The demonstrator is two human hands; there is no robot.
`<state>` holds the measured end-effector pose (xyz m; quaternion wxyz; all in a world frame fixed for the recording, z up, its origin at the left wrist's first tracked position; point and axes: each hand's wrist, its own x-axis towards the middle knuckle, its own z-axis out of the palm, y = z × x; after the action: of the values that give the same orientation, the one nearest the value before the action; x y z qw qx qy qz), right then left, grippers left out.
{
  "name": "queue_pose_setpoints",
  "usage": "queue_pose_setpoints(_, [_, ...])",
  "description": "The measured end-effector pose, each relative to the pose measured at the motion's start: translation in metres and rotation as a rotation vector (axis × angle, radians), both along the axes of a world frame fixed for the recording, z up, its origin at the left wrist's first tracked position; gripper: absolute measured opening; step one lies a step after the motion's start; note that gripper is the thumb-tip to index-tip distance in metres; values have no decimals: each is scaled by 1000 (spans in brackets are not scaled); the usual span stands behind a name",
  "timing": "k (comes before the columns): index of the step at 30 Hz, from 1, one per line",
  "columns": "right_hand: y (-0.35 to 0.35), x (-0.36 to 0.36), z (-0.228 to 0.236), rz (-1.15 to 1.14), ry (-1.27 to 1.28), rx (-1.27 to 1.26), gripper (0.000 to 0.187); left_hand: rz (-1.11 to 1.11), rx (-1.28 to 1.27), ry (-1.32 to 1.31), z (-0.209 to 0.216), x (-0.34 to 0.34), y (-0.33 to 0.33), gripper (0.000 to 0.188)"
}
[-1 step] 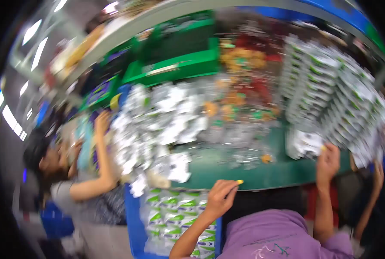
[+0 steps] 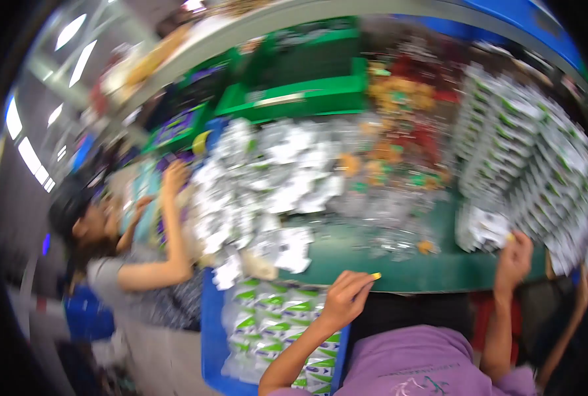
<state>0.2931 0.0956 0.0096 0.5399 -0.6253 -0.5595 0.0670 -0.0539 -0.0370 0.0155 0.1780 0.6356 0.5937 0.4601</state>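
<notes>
Above the green table's front edge, my left hand [image 2: 347, 298] has its fingers drawn together. A small yellow tip [image 2: 376, 276] shows at its fingertips; whether it is a finger cover or a held piece I cannot tell. My right hand [image 2: 516, 259] is closed near the lower corner of a tall stack of white-and-green printed packets [image 2: 505, 142]. Yellow shows at its fingertips too, blurred. To the left spreads a heap of white printed packets [image 2: 267, 171]. Small clear plastic packs [image 2: 399, 241] lie between heap and stack.
A blue bin [image 2: 211, 350] of packaged white-and-green packets [image 2: 267, 323] stands below the table edge at left. Green trays [image 2: 294, 99] line the back beside orange and red pieces [image 2: 406, 99]. A co-worker [image 2: 142, 274] reaches in at left; another person's arm [image 2: 574, 310] shows far right.
The whole scene has shifted right in the picture. Both hands keep nearly the same pose, with the right still beside the packet stack. The co-worker's arms have moved slightly.
</notes>
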Motion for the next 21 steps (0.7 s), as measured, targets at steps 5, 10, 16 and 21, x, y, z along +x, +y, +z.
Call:
queue_pose_setpoints(5, [-25,-15,12,206,-18,66,24,380,236,341,33,-117,17,19])
queue_pose_setpoints(10, [-29,-96,32,590,-149,18,35,749,148,339,34,-277,75,28])
queue_pose_setpoints(16, [-42,-138,43,770,-168,-112,33,1059,0,413,31,-340,156,54])
queue_pose_setpoints(21, [-39,-124,40,734,-200,-103,32,1183,-75,413,19,-358,188,49])
